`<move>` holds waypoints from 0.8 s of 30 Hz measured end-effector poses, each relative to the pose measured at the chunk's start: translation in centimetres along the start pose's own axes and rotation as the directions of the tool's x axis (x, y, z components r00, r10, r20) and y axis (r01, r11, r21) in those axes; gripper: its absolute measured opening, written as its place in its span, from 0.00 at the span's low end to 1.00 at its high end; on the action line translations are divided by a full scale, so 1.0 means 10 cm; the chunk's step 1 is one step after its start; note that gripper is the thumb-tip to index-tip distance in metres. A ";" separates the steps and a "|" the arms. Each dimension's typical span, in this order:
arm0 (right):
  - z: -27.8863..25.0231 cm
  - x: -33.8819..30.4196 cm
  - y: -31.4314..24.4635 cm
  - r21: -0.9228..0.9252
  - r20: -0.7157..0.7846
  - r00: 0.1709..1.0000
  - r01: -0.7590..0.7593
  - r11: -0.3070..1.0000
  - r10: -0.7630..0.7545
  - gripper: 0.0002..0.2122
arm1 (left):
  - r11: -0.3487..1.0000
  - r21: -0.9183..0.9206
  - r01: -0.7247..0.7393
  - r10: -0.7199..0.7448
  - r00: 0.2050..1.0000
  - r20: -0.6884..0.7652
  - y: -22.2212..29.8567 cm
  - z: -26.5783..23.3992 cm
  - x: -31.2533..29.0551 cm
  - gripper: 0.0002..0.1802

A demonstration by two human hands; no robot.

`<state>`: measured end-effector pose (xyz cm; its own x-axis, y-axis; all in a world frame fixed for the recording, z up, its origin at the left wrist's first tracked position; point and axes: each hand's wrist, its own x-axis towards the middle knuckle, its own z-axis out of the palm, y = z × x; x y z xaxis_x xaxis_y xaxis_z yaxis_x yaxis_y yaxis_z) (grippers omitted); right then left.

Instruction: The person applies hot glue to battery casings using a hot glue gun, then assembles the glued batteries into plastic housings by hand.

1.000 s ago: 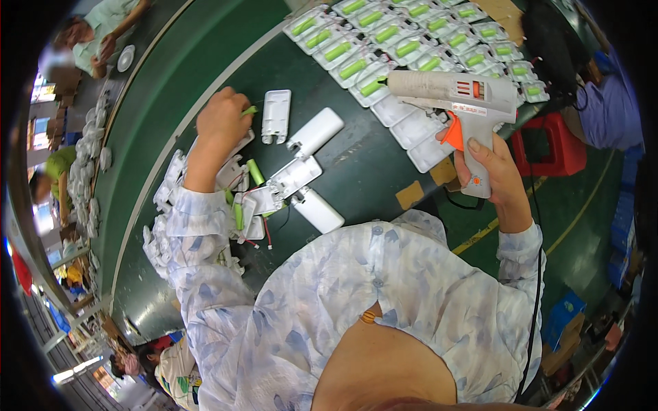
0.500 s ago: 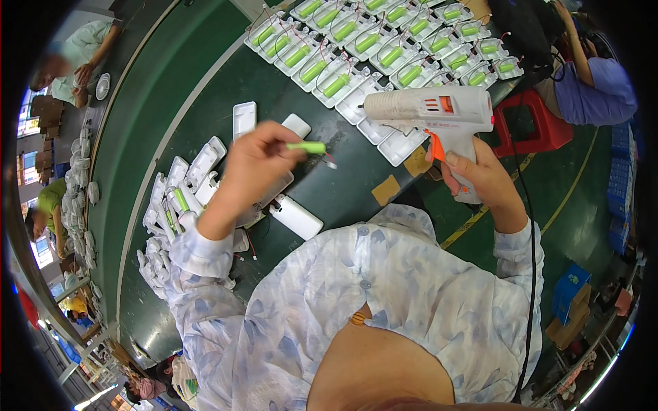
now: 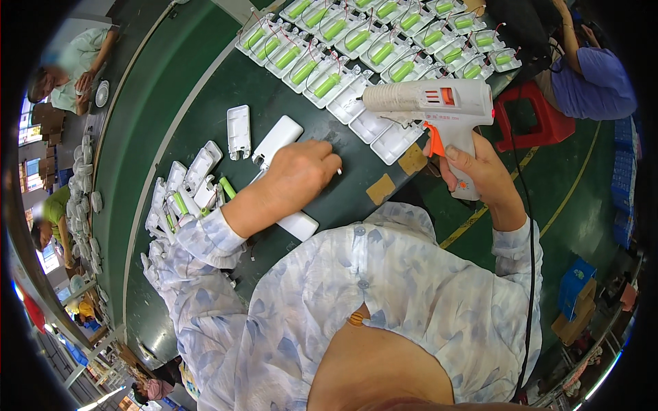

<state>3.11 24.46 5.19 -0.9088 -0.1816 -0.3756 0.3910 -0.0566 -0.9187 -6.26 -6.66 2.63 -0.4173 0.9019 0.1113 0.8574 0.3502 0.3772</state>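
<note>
My left hand (image 3: 299, 175) is closed over the table, palm down, above white plastic shells. A small white connector (image 3: 339, 171) pokes out by its fingertips; the green battery cell it belongs to is hidden in the fist. Beside that hand lie a white shell (image 3: 281, 135), a smaller open shell (image 3: 238, 130) and another shell (image 3: 299, 226) below. In my right hand (image 3: 476, 164) is a white hot glue gun (image 3: 428, 103) with an orange trigger, its nozzle pointing left over the nearest open shells (image 3: 397, 142). Fingers touch the trigger area.
Rows of white shells with green cells (image 3: 356, 41) fill the table's far side. A heap of shells and cells (image 3: 181, 195) lies at left. Cardboard pieces (image 3: 380, 189) lie at the table edge. A red stool (image 3: 534, 116) and a seated person (image 3: 593, 82) are at right; the black cord (image 3: 533, 274) hangs there.
My left hand has moved right and down and turned palm down, so the green battery cell is now out of sight. The glue gun has hardly moved.
</note>
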 end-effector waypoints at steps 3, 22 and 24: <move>0.00 -0.01 0.06 0.059 -0.014 0.999 0.046 0.997 -0.045 0.17 | 0.989 -0.116 0.096 -0.106 0.991 -0.079 -0.09 -0.15 0.18 0.03; -0.02 0.00 0.16 0.147 -0.018 0.998 0.057 0.988 -0.054 0.19 | 0.986 0.010 0.168 -0.167 0.986 -0.024 -0.13 0.01 0.22 0.08; -0.03 0.00 0.18 0.145 0.014 0.997 0.068 0.987 -0.070 0.19 | 0.976 -0.097 0.196 -0.207 0.972 -0.114 -0.20 -0.03 0.26 0.06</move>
<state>3.79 24.63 3.57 -0.9320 -0.1904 -0.3084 0.3457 -0.2109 -0.9144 -9.16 -5.10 2.46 -0.6173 0.7751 0.1350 0.7252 0.4941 0.4795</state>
